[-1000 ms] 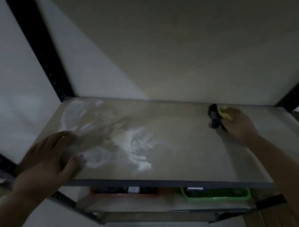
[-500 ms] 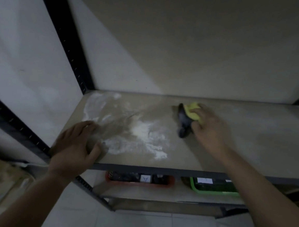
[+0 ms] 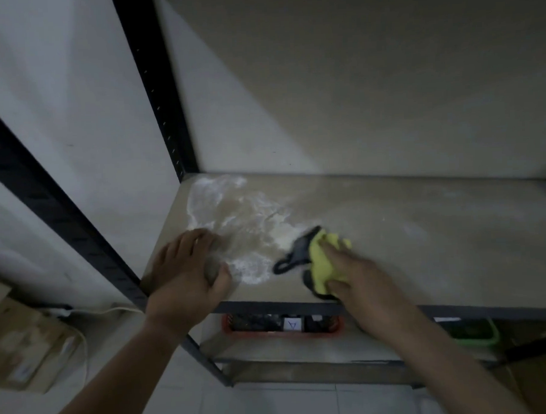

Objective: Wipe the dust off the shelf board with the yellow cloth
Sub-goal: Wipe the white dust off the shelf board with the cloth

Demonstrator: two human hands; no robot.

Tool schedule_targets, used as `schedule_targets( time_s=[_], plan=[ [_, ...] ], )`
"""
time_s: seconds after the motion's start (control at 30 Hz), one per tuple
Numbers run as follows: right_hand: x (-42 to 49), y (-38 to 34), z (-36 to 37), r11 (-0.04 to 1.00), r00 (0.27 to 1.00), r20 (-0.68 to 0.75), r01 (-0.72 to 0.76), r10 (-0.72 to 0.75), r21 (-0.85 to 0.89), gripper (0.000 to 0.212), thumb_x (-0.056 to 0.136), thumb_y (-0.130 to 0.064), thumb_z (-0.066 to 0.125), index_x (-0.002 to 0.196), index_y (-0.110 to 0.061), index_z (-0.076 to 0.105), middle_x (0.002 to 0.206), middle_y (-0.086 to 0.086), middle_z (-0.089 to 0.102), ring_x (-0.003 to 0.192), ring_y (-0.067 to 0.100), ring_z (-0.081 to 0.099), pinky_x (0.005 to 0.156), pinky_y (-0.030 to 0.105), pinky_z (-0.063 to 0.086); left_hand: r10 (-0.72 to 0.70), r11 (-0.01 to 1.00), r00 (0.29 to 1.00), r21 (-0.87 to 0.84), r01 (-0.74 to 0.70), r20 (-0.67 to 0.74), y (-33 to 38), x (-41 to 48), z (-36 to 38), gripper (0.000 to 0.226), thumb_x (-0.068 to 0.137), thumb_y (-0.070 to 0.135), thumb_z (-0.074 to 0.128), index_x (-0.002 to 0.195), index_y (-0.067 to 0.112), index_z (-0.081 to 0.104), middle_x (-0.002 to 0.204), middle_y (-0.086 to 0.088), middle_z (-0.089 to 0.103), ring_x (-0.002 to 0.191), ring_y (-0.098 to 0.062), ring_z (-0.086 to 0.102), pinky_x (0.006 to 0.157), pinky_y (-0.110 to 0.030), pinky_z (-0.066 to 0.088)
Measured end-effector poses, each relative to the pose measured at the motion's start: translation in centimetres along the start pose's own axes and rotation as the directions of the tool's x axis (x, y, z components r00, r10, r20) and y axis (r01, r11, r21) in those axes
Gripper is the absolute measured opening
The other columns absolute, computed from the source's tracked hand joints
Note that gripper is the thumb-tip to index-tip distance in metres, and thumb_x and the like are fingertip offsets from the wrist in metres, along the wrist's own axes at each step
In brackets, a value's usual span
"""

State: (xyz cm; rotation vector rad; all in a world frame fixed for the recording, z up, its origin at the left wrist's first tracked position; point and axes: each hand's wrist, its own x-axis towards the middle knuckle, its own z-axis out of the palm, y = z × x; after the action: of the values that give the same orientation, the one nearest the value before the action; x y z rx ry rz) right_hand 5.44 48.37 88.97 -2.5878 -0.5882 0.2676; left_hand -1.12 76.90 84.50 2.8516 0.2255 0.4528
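Under right hand [image 3: 359, 278], yellow cloth [image 3: 322, 262] half-hidden

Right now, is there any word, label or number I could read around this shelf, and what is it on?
"A", or maybe a triangle, hard to tell: white tag on the red basket.
Too blurred to read: white strip at the green basket.
Too blurred: labels on the cardboard boxes at left.
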Motion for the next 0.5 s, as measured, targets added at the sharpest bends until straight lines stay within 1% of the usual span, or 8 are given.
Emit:
schedule_targets(
  time_s=[0.13, 0.17, 0.23, 0.3, 0.37, 0.43, 0.47, 0.5],
  plan=[
    [5.2, -5.9, 4.4, 0.998, 0.996, -0.065, 0.057, -0.056, 0.006, 0.059, 0.097, -0.018, 0.051, 0.150, -0.029, 0.029, 0.161, 0.002, 0.019, 0.146, 0.023, 0.025, 0.112, 0.038, 0.036, 0.022, 0.999, 1.000, 0.046, -0.022, 0.009, -0.3, 0.1, 0.1, 0.055, 0.089, 0.049, 0.047, 0.129, 0.015, 0.061, 0.134, -0.006, 0.059, 0.126, -0.031, 0.056, 0.105, -0.044, 0.042],
    [6.4, -6.3, 4.5, 0.998, 0.996, -0.069, 0.058, -0.055, 0.036, 0.057, 0.095, -0.017, 0.052, 0.149, -0.025, 0.033, 0.159, 0.005, 0.026, 0.144, 0.024, 0.029, 0.111, 0.038, 0.036, 0.023, 0.999, 1.000, 0.049, -0.023, 0.009, -0.3, 0.1, 0.2, 0.054, 0.090, 0.049, 0.047, 0.129, 0.016, 0.062, 0.134, -0.005, 0.059, 0.126, -0.031, 0.056, 0.105, -0.043, 0.041],
    [7.6, -5.3, 3.2, 0.988, 0.992, -0.123, 0.054, -0.036, 0.144, 0.053, 0.089, -0.014, 0.057, 0.141, -0.020, 0.046, 0.144, 0.008, 0.049, 0.129, 0.027, 0.049, 0.104, 0.035, 0.042, 0.021, 0.999, 1.000, 0.045, -0.022, 0.018, -0.5, 0.1, 0.3, 0.054, 0.091, 0.049, 0.046, 0.131, 0.017, 0.060, 0.136, -0.004, 0.058, 0.128, -0.029, 0.054, 0.106, -0.043, 0.040],
    [7.6, -2.7, 0.6, 0.992, 0.968, -0.247, -0.023, 0.054, 0.127, 0.050, 0.087, -0.017, 0.061, 0.136, -0.017, 0.050, 0.132, 0.010, 0.058, 0.115, 0.030, 0.058, 0.091, 0.032, 0.045, 0.009, 0.999, 1.000, 0.039, -0.011, 0.029, -0.6, 0.1, 0.3, 0.055, 0.091, 0.049, 0.043, 0.134, 0.017, 0.058, 0.138, -0.003, 0.056, 0.130, -0.029, 0.052, 0.108, -0.042, 0.039],
    [7.3, 1.7, -2.1, 0.983, 0.907, -0.380, -0.179, 0.180, 0.038, 0.048, 0.087, -0.031, 0.057, 0.131, -0.010, 0.051, 0.125, 0.015, 0.057, 0.109, 0.035, 0.057, 0.081, 0.033, 0.043, 0.001, 0.999, 0.999, 0.040, -0.002, 0.034, -0.6, 0.1, 0.4, 0.056, 0.090, 0.048, 0.043, 0.136, 0.017, 0.057, 0.139, -0.003, 0.056, 0.130, -0.029, 0.052, 0.107, -0.042, 0.038],
    [7.1, 5.3, -3.5, 0.934, 0.864, -0.397, -0.354, 0.309, -0.044, 0.060, 0.084, -0.048, 0.046, 0.125, -0.005, 0.051, 0.125, 0.020, 0.054, 0.111, 0.038, 0.052, 0.086, 0.040, 0.044, -0.007, 1.000, 0.999, 0.030, 0.006, 0.036, -0.6, 0.2, 0.4, 0.057, 0.089, 0.048, 0.043, 0.135, 0.018, 0.057, 0.139, -0.003, 0.056, 0.131, -0.029, 0.051, 0.107, -0.042, 0.037],
    [7.1, 5.9, -3.5, 0.918, 0.863, -0.366, -0.394, 0.348, -0.057, 0.065, 0.081, -0.052, 0.042, 0.125, -0.004, 0.049, 0.124, 0.020, 0.054, 0.112, 0.037, 0.051, 0.089, 0.042, 0.044, -0.007, 1.000, 0.999, 0.030, 0.006, 0.038, -0.6, 0.2, 0.4, 0.056, 0.089, 0.048, 0.043, 0.135, 0.019, 0.057, 0.140, -0.003, 0.056, 0.131, -0.028, 0.051, 0.107, -0.042, 0.037],
    [7.3, 6.0, -2.6, 0.921, 0.870, -0.345, -0.389, 0.353, -0.039, 0.064, 0.082, -0.050, 0.044, 0.127, -0.005, 0.048, 0.125, 0.019, 0.054, 0.112, 0.036, 0.051, 0.090, 0.042, 0.045, -0.004, 0.999, 0.999, 0.033, 0.003, 0.040, -0.6, 0.2, 0.4, 0.056, 0.089, 0.048, 0.044, 0.135, 0.019, 0.057, 0.140, -0.003, 0.056, 0.132, -0.028, 0.050, 0.108, -0.042, 0.037]
  ],
)
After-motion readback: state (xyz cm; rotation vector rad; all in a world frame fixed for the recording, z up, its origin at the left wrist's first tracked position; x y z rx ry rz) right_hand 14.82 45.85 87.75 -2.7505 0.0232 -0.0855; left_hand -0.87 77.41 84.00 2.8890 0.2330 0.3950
